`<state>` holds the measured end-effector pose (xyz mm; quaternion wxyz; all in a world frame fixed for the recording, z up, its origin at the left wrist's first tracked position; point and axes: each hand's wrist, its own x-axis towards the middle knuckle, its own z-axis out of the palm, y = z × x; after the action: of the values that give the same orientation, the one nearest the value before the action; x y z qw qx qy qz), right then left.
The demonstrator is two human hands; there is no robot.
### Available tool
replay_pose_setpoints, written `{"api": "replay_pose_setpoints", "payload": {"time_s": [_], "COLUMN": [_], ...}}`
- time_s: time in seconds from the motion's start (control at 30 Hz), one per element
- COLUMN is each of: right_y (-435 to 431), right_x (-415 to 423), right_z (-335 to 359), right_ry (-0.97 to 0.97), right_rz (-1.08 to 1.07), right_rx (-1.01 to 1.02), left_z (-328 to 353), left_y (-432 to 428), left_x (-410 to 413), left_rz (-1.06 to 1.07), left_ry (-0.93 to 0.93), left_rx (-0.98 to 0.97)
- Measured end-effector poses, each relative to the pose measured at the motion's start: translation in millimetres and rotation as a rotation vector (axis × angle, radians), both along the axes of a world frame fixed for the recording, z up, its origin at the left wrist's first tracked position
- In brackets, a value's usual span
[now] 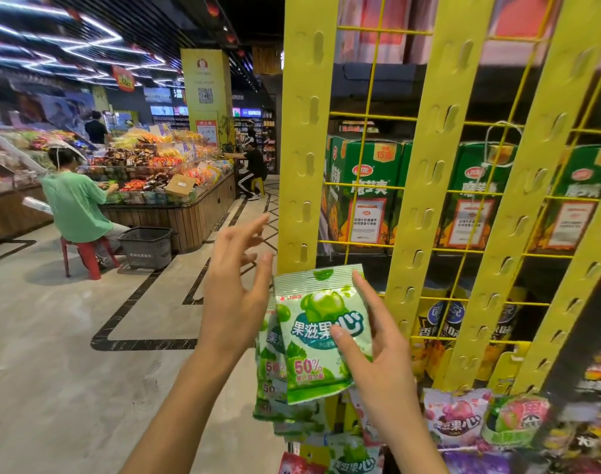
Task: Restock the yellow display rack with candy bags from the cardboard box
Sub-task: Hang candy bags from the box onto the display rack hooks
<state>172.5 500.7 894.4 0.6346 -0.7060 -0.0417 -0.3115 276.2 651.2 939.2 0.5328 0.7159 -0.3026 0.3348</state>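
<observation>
The yellow display rack (307, 131) fills the right half of the view, with slotted hanging strips over a wire grid. A green candy bag (311, 340) hangs at the foot of the leftmost strip, in front of more green bags (270, 388). My right hand (381, 357) holds this front bag, thumb on its face and fingers along its right edge. My left hand (235, 302) hovers just left of the bag, fingers spread and holding nothing. Pink and green candy bags (456, 419) hang lower on the strips to the right. No cardboard box shows near me.
Green cartons (367, 189) stand on shelves behind the wire grid. Across the tiled aisle, a person in a green shirt (75, 206) sits on a red stool beside a grey basket (145, 248) and a wooden candy counter (193, 217).
</observation>
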Motion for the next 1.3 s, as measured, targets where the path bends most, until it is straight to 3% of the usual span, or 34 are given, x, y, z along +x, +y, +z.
{"api": "replay_pose_setpoints", "payload": {"time_s": [0.3, 1.3], "right_y": [4.8, 13.9], "right_x": [30.3, 48.5], "right_z": [27.9, 7.5], "right_ry": [-0.07, -0.023], "right_rz": [-0.003, -0.113], "right_rx": [-0.073, -0.113], "left_z": [53.5, 49.9], "left_y": [-9.4, -9.8], "left_x": [14.5, 25.1], "left_rz": [-0.07, -0.107], "left_ry": [-0.058, -0.029], "left_rx": [0.077, 0.039]}}
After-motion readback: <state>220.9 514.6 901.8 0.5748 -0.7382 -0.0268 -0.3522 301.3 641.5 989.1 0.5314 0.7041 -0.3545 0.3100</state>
